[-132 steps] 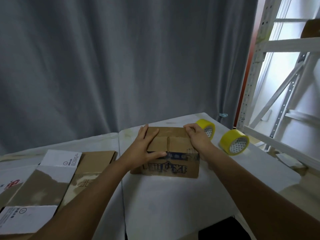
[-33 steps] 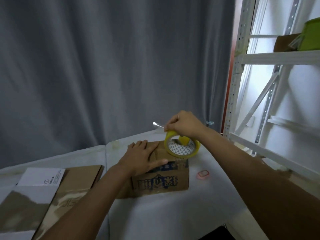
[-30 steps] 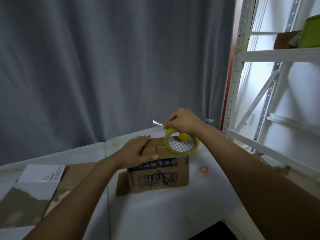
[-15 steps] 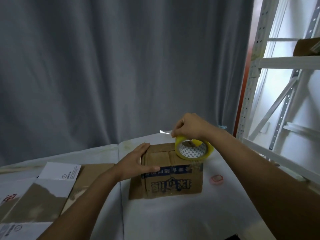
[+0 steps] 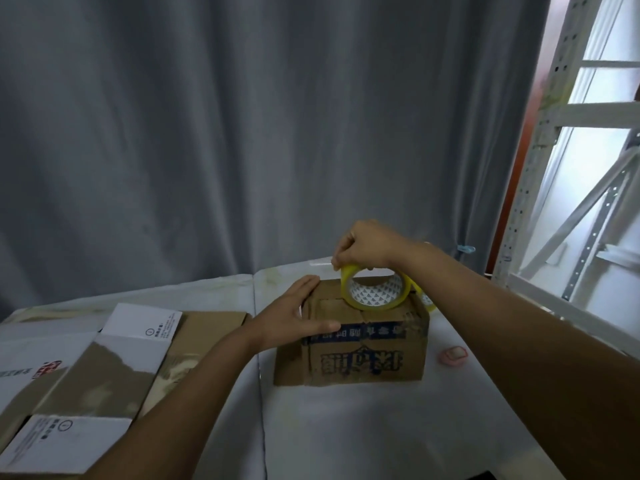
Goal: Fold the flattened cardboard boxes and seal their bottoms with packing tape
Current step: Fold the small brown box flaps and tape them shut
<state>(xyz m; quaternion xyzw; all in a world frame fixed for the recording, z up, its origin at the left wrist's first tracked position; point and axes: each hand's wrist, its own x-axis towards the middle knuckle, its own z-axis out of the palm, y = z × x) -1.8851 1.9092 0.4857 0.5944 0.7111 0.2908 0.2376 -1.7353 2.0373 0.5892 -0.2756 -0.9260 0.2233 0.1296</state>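
A small brown cardboard box with blue print stands upside down on the white table, its bottom flaps folded shut on top. My left hand lies flat over the box's left top edge, thumb along the front. My right hand grips a yellow tape roll held just above the box top. A short clear end of tape sticks out to the left from my fingertips.
Flattened cardboard boxes lie at the left on the table. A second yellow tape roll peeks out behind the box. A small pink object sits right of the box. White metal shelving stands at the right, a grey curtain behind.
My right hand picked up the tape roll and lowered it toward the box top. My left hand shifted from the flaps' middle to the left top edge.
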